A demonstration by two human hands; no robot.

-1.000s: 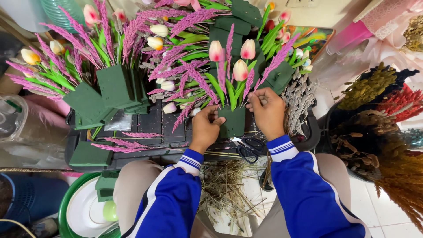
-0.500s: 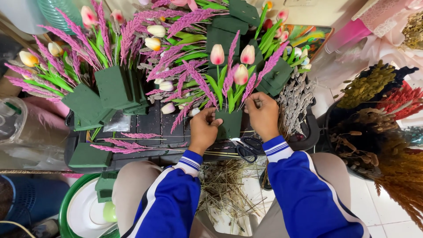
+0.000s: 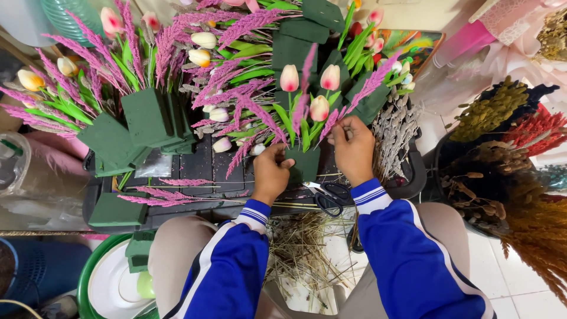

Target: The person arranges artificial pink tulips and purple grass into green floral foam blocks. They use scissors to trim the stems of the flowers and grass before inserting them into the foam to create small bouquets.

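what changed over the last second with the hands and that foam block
Little changed. The right hand rose slightly from beside the green foam block to the pink stems at its upper right, fingers pinched there. The left hand kept its grip on the block's left side. The scissors and the loose pink sprigs on the black tray stayed put.

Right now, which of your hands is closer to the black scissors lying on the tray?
Right. The right hand is just above the scissors, up at the stems; the left hand grips the green foam block, farther to their left.
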